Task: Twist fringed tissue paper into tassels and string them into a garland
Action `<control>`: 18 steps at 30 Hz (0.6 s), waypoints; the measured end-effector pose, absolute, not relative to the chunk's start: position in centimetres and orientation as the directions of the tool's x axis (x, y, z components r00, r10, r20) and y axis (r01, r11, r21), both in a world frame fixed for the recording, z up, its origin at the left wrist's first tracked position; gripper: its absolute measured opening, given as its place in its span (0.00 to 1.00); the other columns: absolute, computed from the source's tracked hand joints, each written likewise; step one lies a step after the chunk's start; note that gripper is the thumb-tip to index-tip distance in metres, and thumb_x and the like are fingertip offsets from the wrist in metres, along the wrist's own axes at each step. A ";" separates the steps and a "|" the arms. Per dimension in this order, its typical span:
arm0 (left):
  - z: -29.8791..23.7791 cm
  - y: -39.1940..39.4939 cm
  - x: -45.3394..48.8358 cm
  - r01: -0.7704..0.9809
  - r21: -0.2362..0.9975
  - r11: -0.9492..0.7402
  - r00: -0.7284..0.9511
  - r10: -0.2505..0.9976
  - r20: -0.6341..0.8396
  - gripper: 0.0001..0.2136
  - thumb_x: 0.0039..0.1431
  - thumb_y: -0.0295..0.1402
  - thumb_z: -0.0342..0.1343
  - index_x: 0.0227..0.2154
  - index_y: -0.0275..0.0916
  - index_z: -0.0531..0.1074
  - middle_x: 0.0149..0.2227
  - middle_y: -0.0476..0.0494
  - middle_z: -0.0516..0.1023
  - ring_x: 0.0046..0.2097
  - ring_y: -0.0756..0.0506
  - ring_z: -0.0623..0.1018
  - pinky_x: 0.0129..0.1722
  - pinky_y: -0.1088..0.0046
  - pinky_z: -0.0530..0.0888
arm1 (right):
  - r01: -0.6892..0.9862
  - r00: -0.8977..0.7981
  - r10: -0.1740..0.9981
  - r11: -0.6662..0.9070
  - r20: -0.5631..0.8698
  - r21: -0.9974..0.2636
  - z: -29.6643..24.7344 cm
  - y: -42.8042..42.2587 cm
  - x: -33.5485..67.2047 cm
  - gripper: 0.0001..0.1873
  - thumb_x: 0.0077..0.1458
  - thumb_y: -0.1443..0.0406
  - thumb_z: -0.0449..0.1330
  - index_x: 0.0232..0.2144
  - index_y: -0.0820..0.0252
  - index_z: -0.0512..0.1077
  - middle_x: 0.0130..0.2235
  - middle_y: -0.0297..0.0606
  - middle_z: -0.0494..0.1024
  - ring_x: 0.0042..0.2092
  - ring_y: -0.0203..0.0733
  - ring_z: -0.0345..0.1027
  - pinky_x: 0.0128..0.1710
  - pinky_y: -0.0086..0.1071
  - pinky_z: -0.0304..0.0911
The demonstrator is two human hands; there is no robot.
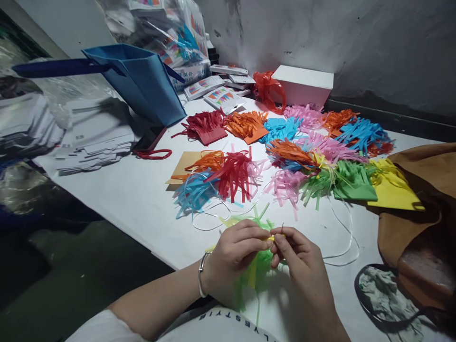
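Observation:
My left hand (237,247) is closed, its fingertips pinching a small yellow twist (270,238) of tissue paper. Facing it, my right hand (297,254) holds a thin dark needle (282,228) between thumb and forefinger, its tip pointing up. Beneath both hands hangs a light green paper tassel (261,266), partly covered by the fingers. White cord (210,229) loops over the table beyond my left hand, and more white cord (351,242) curves to the right. A red tassel (235,175) and a blue tassel (195,192) lie strung ahead of my left hand.
Fringed paper bundles, including green (354,183) and yellow (395,187), cover the table's far right. A blue bag (142,85) stands back left near stacked white packets (96,133). A white box (304,83) is by the wall; brown cloth (399,232) lies right.

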State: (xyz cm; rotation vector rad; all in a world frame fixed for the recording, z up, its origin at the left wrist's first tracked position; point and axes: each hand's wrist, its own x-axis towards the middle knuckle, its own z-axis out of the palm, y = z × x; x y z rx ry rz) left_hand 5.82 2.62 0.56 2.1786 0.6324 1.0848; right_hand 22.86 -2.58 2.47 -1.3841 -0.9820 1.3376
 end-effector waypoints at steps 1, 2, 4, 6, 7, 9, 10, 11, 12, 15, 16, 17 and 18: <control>0.5 2.6 5.9 0.155 0.710 -0.687 0.574 0.648 0.501 0.10 0.63 0.25 0.52 0.40 0.42 0.78 0.41 0.38 0.83 0.42 0.41 0.80 0.43 0.61 0.76 | -0.005 0.130 0.974 -0.187 -0.186 -0.982 2.3 -2.5 22.9 0.15 0.59 0.53 0.62 0.34 0.59 0.76 0.30 0.33 0.74 0.31 0.37 0.71 0.33 0.30 0.66; 0.5 2.6 6.0 0.166 0.713 -0.681 0.598 0.645 0.476 0.10 0.63 0.25 0.52 0.39 0.42 0.78 0.42 0.37 0.83 0.42 0.41 0.80 0.43 0.60 0.76 | 0.036 0.196 0.973 -0.135 -0.126 -0.990 2.1 -2.5 23.1 0.13 0.59 0.54 0.63 0.32 0.58 0.76 0.34 0.35 0.75 0.37 0.38 0.71 0.38 0.31 0.66; 0.3 2.5 6.2 0.164 0.712 -0.683 0.657 0.614 0.438 0.11 0.63 0.24 0.50 0.38 0.41 0.78 0.42 0.36 0.83 0.42 0.41 0.79 0.43 0.61 0.75 | 0.019 0.371 0.928 -0.036 -0.027 -0.999 1.9 -2.3 23.9 0.12 0.58 0.56 0.64 0.29 0.58 0.76 0.40 0.37 0.76 0.44 0.41 0.71 0.45 0.34 0.65; 0.2 2.4 6.5 0.134 0.697 -0.704 0.748 0.533 0.395 0.13 0.61 0.22 0.49 0.38 0.41 0.78 0.42 0.37 0.83 0.41 0.40 0.79 0.41 0.61 0.75 | -0.145 0.565 0.825 0.103 0.003 -0.984 2.2 -2.0 25.5 0.10 0.57 0.57 0.65 0.32 0.57 0.75 0.37 0.34 0.77 0.38 0.38 0.71 0.44 0.36 0.66; 0.3 2.4 6.6 0.120 0.690 -0.714 0.801 0.480 0.358 0.13 0.59 0.22 0.50 0.38 0.41 0.78 0.41 0.37 0.83 0.41 0.40 0.79 0.41 0.61 0.75 | -0.234 0.636 0.771 0.190 -0.003 -0.954 2.4 -1.9 26.5 0.09 0.57 0.58 0.66 0.33 0.56 0.74 0.31 0.30 0.74 0.31 0.33 0.69 0.39 0.34 0.67; 1.0 2.8 6.6 0.090 0.687 -0.721 0.884 0.375 0.278 0.09 0.58 0.24 0.55 0.37 0.42 0.78 0.41 0.38 0.83 0.41 0.39 0.78 0.42 0.61 0.74 | -0.326 0.723 0.691 0.348 0.006 -0.879 3.1 -1.6 28.1 0.06 0.58 0.61 0.65 0.36 0.55 0.72 0.21 0.22 0.63 0.20 0.27 0.53 0.27 0.25 0.61; 1.7 3.3 6.5 0.074 0.693 -0.717 0.902 0.344 0.260 0.07 0.58 0.27 0.58 0.38 0.42 0.78 0.44 0.37 0.82 0.43 0.39 0.78 0.44 0.60 0.74 | -0.321 0.751 0.660 0.393 0.021 -0.862 3.4 -1.5 28.6 0.05 0.59 0.62 0.64 0.36 0.56 0.72 0.19 0.20 0.57 0.18 0.26 0.45 0.23 0.22 0.55; 2.4 4.0 6.4 0.068 0.700 -0.711 0.900 0.347 0.265 0.06 0.59 0.30 0.59 0.39 0.42 0.78 0.47 0.36 0.80 0.45 0.39 0.78 0.47 0.60 0.74 | -0.297 0.769 0.639 0.403 0.033 -0.866 3.6 -1.5 28.8 0.05 0.60 0.63 0.63 0.37 0.57 0.72 0.18 0.19 0.53 0.18 0.26 0.41 0.20 0.21 0.50; 3.2 5.1 6.3 0.077 0.706 -0.704 0.877 0.385 0.289 0.07 0.61 0.33 0.59 0.41 0.42 0.77 0.51 0.35 0.78 0.48 0.39 0.78 0.49 0.61 0.73 | -0.268 0.782 0.623 0.393 0.040 -0.880 3.7 -1.4 28.6 0.05 0.60 0.62 0.63 0.36 0.58 0.72 0.18 0.20 0.53 0.18 0.26 0.40 0.19 0.22 0.47; 5.2 9.9 6.7 0.256 0.650 -0.715 0.714 0.593 0.372 0.09 0.67 0.33 0.51 0.43 0.39 0.76 0.54 0.34 0.75 0.54 0.41 0.74 0.53 0.63 0.71 | -0.258 0.714 0.699 0.233 -0.023 -0.938 3.0 -1.6 26.5 0.11 0.59 0.58 0.64 0.37 0.60 0.74 0.20 0.23 0.56 0.20 0.28 0.46 0.20 0.23 0.47; 5.4 11.9 7.0 0.370 0.588 -0.719 0.673 0.644 0.364 0.10 0.67 0.32 0.50 0.42 0.38 0.76 0.53 0.35 0.75 0.54 0.41 0.74 0.54 0.63 0.69 | -0.258 0.662 0.748 0.163 -0.051 -0.952 2.6 -1.8 25.7 0.14 0.60 0.55 0.63 0.38 0.61 0.74 0.21 0.24 0.57 0.21 0.29 0.48 0.20 0.24 0.47; 5.4 14.0 7.5 0.512 0.479 -0.713 0.661 0.683 0.311 0.09 0.66 0.31 0.52 0.42 0.38 0.76 0.53 0.35 0.75 0.56 0.40 0.72 0.56 0.61 0.67 | -0.239 0.606 0.792 0.097 -0.071 -0.966 2.3 -1.9 25.0 0.16 0.60 0.53 0.61 0.40 0.61 0.74 0.22 0.25 0.58 0.22 0.30 0.50 0.21 0.24 0.48; 5.2 16.1 7.9 0.659 0.342 -0.670 0.637 0.739 0.220 0.08 0.63 0.31 0.55 0.43 0.39 0.76 0.54 0.36 0.74 0.57 0.38 0.70 0.57 0.57 0.65 | -0.201 0.556 0.827 0.035 -0.085 -0.979 2.0 -2.1 24.5 0.18 0.61 0.52 0.59 0.43 0.60 0.74 0.22 0.26 0.58 0.23 0.31 0.51 0.22 0.25 0.50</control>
